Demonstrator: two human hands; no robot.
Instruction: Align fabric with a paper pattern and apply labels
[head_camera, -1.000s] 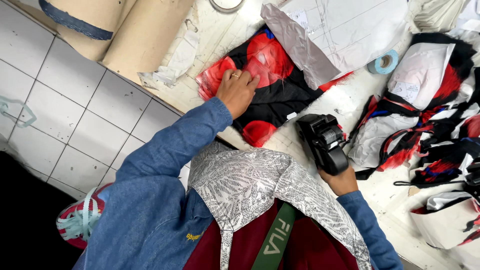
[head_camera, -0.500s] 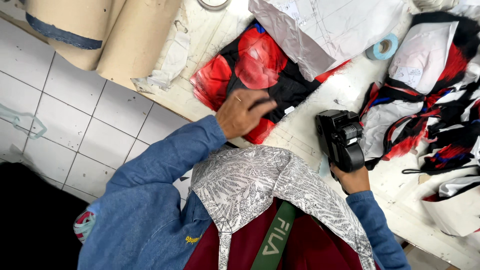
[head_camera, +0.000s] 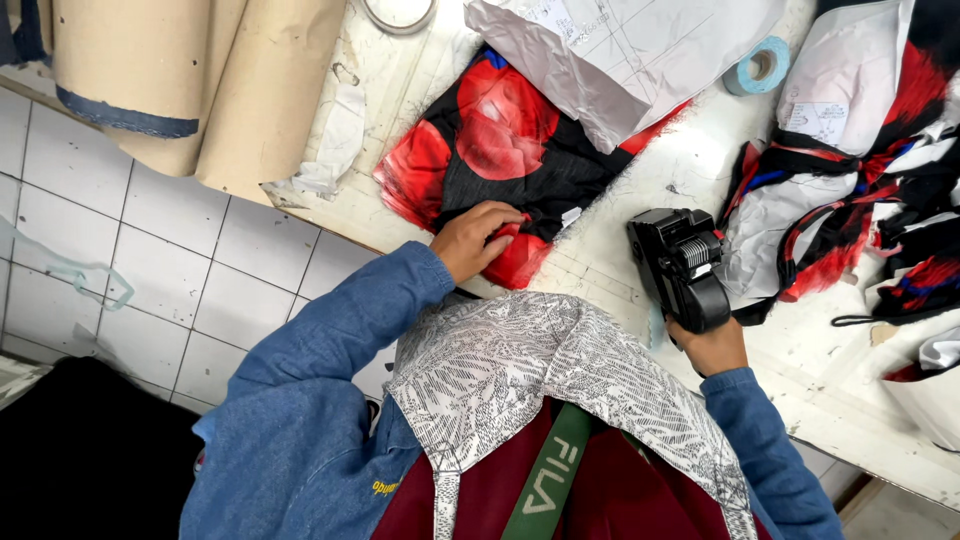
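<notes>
Cardboard rolls (head_camera: 200, 90) lie at the far left, above a white tiled floor (head_camera: 130, 270). Right of them the white worktable (head_camera: 690, 165) begins, its surface scuffed and marked. The person's left hand (head_camera: 478, 240) rests on the near edge of a red and black fabric piece (head_camera: 490, 160), fingers curled and pinching the cloth at its near corner. That fabric piece lies flat on the table, its far right part tucked under a crumpled white paper sheet (head_camera: 640, 50). A blue tape roll (head_camera: 757, 66) sits just beyond the paper's right edge.

Further right, the person's right hand (head_camera: 712, 345) is closed around the handle of a black tagging gun (head_camera: 682, 262), which is held above the table near its near edge, just right of the fabric piece and apart from it. At the far right a heap of red, black and white fabric pieces (head_camera: 860, 190) covers the table. Blue denim sleeves cover both arms.
</notes>
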